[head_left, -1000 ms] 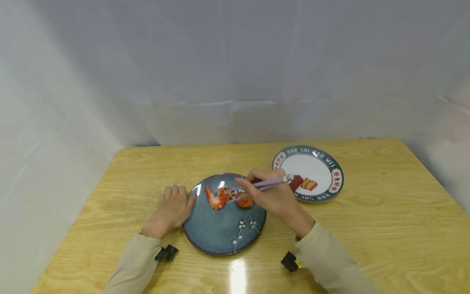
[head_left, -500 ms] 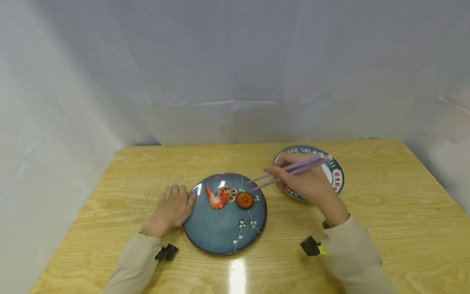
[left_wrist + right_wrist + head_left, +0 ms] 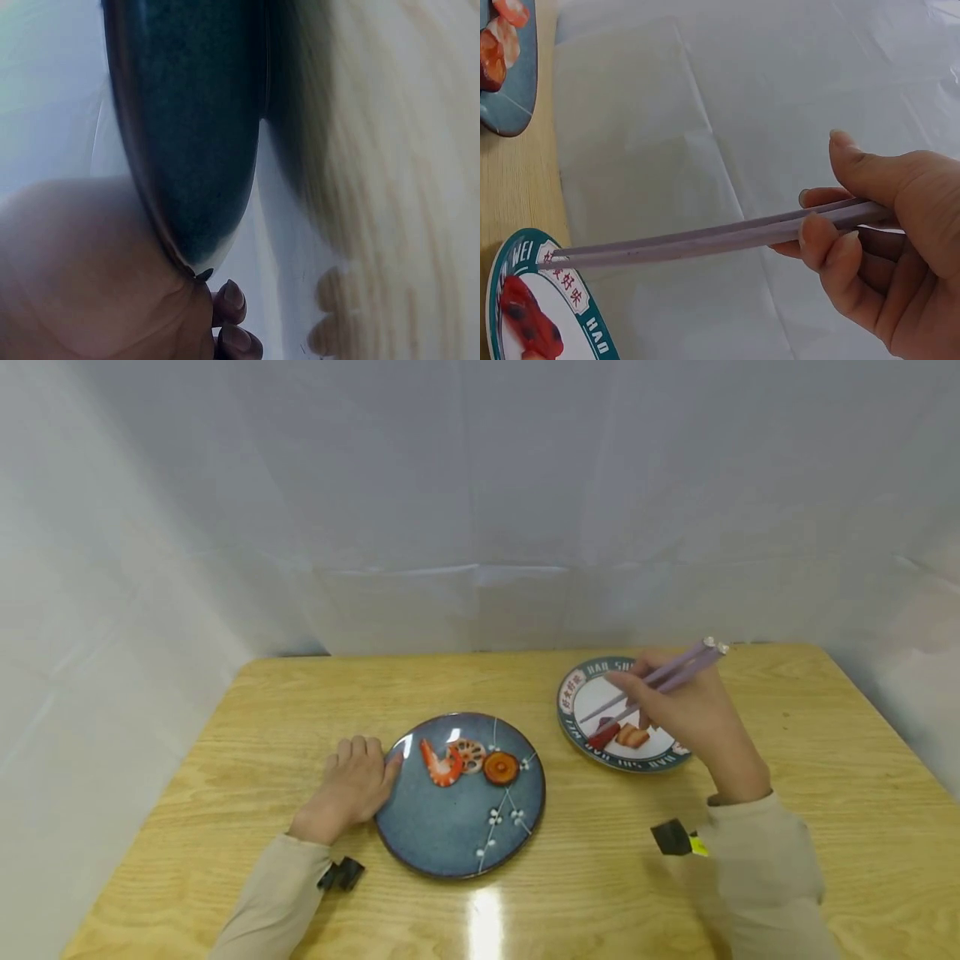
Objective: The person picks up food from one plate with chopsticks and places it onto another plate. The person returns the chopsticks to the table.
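The right hand (image 3: 693, 714) pinches lilac chopsticks (image 3: 705, 240) between its fingers, at right centre of the head view, covering part of the green-rimmed plate (image 3: 637, 764); whether the tips touch the red piece (image 3: 602, 738), near the brown piece (image 3: 632, 737), is unclear. The left hand (image 3: 347, 789) rests, fingers loose, on the desk (image 3: 420, 685), its thumb at the rim of the blue plate (image 3: 442, 831). The right wrist view cuts both plates off along the left but reveals the curled fingers; only the head view shows the shrimp (image 3: 441, 770), lotus slice (image 3: 470, 755) and mushroom (image 3: 501, 768) whole.
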`<state>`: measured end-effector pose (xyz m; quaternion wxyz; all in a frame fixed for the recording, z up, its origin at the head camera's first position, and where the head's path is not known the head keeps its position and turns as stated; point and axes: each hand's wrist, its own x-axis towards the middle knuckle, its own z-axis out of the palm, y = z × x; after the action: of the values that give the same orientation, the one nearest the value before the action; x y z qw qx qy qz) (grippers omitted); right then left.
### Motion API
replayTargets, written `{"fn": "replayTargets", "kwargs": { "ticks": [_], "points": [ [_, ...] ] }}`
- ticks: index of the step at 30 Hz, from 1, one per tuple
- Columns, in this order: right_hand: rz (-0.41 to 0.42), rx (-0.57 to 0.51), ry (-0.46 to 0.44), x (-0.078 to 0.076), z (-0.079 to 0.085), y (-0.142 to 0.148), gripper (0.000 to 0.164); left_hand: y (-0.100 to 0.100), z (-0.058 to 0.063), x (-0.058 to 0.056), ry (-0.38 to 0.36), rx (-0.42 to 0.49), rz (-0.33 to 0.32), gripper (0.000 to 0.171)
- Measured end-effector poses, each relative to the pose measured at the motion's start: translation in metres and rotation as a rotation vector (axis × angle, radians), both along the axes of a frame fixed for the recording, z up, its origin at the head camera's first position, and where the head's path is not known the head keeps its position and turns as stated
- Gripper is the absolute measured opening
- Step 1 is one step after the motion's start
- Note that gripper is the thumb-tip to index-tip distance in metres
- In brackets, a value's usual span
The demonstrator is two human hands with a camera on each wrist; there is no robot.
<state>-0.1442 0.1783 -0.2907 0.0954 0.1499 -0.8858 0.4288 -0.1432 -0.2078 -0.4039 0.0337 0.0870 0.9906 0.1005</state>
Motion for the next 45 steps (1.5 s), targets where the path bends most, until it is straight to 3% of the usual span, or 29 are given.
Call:
{"fn": "replayTargets", "kwargs": {
  "ticks": [15,23,30,45],
  "points": [
    [-0.036,0.07,0.087,-0.013,-0.01,0.017,0.035,0.001,0.001,0.0,0.026,0.014,0.009,0.037],
    [-0.04,0.082,0.041,-0.015,-0.015,0.015,0.04,0.003,0.001,0.0,0.015,0.015,0.011,0.037],
    [-0.032,0.082,0.037,-0.02,-0.018,0.015,0.039,0.003,0.001,-0.003,0.049,0.019,0.009,0.037],
    [-0.021,0.142,0.008,-0.023,-0.025,0.012,0.043,0.002,0.002,-0.002,0.003,0.012,0.014,0.036]
  ]
}}
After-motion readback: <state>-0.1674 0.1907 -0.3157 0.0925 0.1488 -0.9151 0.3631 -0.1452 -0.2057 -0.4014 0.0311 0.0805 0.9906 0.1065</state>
